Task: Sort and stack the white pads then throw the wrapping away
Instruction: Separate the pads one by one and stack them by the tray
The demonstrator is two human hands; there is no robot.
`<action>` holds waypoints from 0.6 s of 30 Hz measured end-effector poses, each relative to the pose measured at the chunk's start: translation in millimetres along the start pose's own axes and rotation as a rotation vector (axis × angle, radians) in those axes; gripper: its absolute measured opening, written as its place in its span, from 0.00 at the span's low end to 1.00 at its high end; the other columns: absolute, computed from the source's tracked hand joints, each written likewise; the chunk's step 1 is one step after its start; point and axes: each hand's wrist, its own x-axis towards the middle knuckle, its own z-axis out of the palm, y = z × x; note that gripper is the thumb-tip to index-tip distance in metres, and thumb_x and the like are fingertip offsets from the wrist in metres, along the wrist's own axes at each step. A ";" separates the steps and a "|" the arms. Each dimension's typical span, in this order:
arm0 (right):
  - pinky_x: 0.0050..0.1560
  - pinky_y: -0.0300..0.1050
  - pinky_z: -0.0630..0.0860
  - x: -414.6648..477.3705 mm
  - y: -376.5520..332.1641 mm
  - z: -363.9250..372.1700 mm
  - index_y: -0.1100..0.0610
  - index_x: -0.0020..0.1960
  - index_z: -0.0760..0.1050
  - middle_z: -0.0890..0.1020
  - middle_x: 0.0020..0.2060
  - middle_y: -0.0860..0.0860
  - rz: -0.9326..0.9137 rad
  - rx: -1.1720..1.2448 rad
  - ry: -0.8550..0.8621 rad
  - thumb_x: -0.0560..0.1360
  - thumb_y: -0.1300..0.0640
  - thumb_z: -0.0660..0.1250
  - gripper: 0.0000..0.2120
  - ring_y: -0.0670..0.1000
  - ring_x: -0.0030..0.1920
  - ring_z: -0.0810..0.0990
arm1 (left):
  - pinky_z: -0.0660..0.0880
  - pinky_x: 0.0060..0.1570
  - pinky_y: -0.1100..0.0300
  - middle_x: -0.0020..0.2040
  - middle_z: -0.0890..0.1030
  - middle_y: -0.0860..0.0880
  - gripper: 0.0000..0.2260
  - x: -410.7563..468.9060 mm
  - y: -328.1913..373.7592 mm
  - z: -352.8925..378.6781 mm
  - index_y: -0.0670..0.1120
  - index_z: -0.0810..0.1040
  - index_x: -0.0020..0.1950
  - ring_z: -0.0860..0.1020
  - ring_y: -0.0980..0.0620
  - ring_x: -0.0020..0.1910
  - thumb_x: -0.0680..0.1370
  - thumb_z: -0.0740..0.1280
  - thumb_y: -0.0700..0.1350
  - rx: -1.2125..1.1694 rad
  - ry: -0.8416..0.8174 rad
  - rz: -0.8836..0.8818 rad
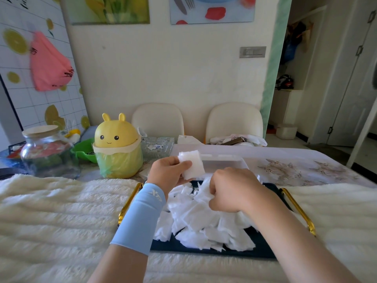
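A loose heap of white pads (pixel 201 219) covers a dark tray (pixel 263 253) with gold handles in front of me. My left hand (pixel 170 170) grips a small stack of white pads (pixel 191 165), lifted above the tray's far edge. My right hand (pixel 230 189) reaches down into the far side of the heap, its fingers curled into the pads; what they pinch is hidden. A clear plastic box (pixel 224 162) stands just behind the tray.
A yellow bunny-shaped bin (pixel 118 148) with a green liner stands left of the box. Beside it are a glass jar (pixel 46 152), a green bowl (pixel 84 150) and a glass dish (pixel 157 147). White fluffy cloth (pixel 57 211) flanks the tray. Two chairs stand behind the table.
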 end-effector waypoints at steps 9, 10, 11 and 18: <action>0.35 0.39 0.74 7.3 32.4 -16.8 0.54 0.45 0.85 0.84 0.35 0.50 0.158 0.970 0.252 0.76 0.56 0.68 0.06 0.48 0.34 0.79 | 0.82 0.37 0.57 0.51 0.83 0.39 0.02 -1.7 0.1 2.7 0.39 0.80 0.46 0.84 0.42 0.46 0.77 0.71 0.38 -0.099 0.083 -0.043; 0.31 0.37 0.71 7.3 35.1 -17.8 0.54 0.46 0.85 0.83 0.35 0.50 0.163 1.117 0.229 0.77 0.57 0.70 0.05 0.47 0.31 0.78 | 0.83 0.38 0.56 0.51 0.83 0.39 0.02 -2.3 0.2 3.3 0.41 0.80 0.48 0.85 0.42 0.46 0.77 0.71 0.39 -0.134 0.083 -0.061; 0.28 0.36 0.69 7.1 36.6 -17.9 0.56 0.48 0.85 0.82 0.35 0.50 0.159 1.238 0.190 0.77 0.58 0.71 0.04 0.47 0.30 0.78 | 0.83 0.40 0.55 0.51 0.84 0.39 0.04 -2.4 -0.2 3.8 0.42 0.80 0.49 0.85 0.42 0.47 0.76 0.72 0.39 -0.169 0.080 -0.076; 0.26 0.37 0.62 6.7 29.1 -13.6 0.59 0.50 0.84 0.83 0.34 0.50 0.154 1.402 0.091 0.73 0.57 0.76 0.08 0.48 0.30 0.80 | 0.82 0.37 0.58 0.53 0.84 0.35 0.11 -10.1 1.0 14.2 0.34 0.79 0.59 0.84 0.40 0.46 0.79 0.67 0.39 -0.209 -0.078 -0.099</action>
